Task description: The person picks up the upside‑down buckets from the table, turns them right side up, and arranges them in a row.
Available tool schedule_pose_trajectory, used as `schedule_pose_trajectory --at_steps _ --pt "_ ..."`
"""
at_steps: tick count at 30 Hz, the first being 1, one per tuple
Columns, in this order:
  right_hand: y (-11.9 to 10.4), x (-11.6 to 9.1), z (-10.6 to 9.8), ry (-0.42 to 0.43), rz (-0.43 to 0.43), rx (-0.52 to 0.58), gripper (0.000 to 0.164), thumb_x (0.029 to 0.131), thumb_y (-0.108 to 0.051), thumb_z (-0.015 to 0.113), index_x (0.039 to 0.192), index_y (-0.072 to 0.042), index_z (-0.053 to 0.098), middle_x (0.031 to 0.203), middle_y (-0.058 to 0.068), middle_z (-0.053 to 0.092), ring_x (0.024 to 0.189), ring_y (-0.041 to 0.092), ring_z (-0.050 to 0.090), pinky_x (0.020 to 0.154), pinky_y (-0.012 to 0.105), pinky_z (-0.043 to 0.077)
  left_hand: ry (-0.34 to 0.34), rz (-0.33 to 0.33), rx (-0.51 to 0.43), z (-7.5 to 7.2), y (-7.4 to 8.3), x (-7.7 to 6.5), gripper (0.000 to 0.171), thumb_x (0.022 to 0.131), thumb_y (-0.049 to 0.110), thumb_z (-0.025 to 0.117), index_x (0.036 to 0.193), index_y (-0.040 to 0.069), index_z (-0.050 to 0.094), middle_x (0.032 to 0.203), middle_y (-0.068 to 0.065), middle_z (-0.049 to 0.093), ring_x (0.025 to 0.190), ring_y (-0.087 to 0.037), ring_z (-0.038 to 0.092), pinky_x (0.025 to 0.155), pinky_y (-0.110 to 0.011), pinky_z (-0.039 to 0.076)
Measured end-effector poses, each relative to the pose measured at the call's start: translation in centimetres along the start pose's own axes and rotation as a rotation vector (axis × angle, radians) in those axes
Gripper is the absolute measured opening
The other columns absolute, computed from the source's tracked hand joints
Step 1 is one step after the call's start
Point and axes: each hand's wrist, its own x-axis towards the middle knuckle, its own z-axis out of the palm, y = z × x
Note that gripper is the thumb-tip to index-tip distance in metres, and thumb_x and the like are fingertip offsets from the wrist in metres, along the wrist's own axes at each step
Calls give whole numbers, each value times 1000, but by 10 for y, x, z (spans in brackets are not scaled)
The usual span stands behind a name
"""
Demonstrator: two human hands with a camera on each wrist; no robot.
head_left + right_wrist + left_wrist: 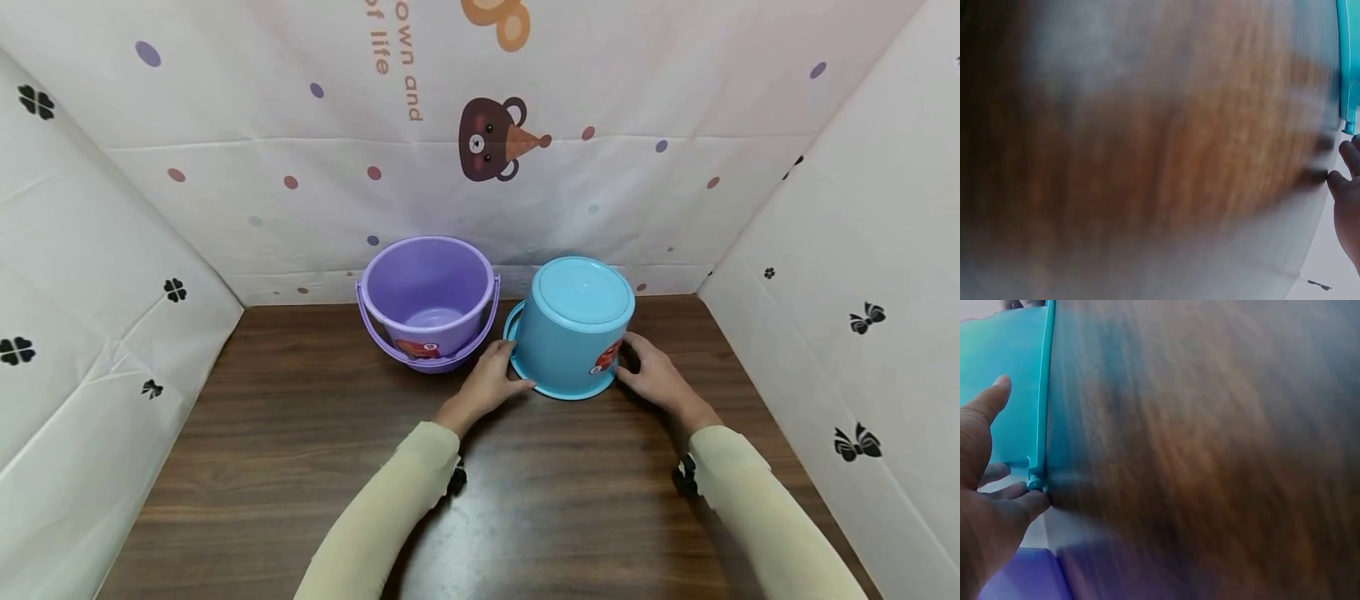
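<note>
A light blue bucket (573, 333) stands upside down on the table, its base facing up and a red label on its side. My left hand (491, 382) is at its left side, thumb spread away from the fingers; in the left wrist view the fingers (1034, 503) lie right by the handle joint at the rim. On the other side is my right hand (656, 372), thumb and fingers apart, close beside the rim and label. The right wrist view catches only those fingers (1350, 156) just below the blue rim. Part of the blue handle shows behind my left fingers.
An upright purple bucket (429, 300) stands just left of the blue one, its handle hanging down in front. Both buckets are near the back wall sheet (600, 192), printed with dots and a bear. White sheets (97, 275) also border the wooden table (315, 467) on both sides.
</note>
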Motion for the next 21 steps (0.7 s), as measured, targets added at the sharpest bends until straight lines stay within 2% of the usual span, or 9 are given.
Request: schedule_pose_trajectory --at_steps 6,11,21 --pt "-3 0 1 -10 7 -4 73 97 -18 67 160 -7 33 162 24 35 149 47 34 118 68 31 -18 -41 -27 2 3 1 93 86 40 85 156 0 40 163 -23 35 149 -38 39 119 -48 41" --pt "-9 0 1 -23 3 12 77 94 -17 69 161 -8 31 162 23 36 148 45 35 118 68 31 -18 -46 -56 6 7 1 99 85 38 86 159 -1 34 165 -25 32 150 -39 38 120 -48 41" --pt "-11 -2 4 -24 -6 37 85 90 -14 74 161 -5 29 162 25 32 149 46 32 119 69 29 54 -78 -80 15 11 3 98 83 39 88 157 -1 37 163 -23 37 146 -38 44 116 -49 45"
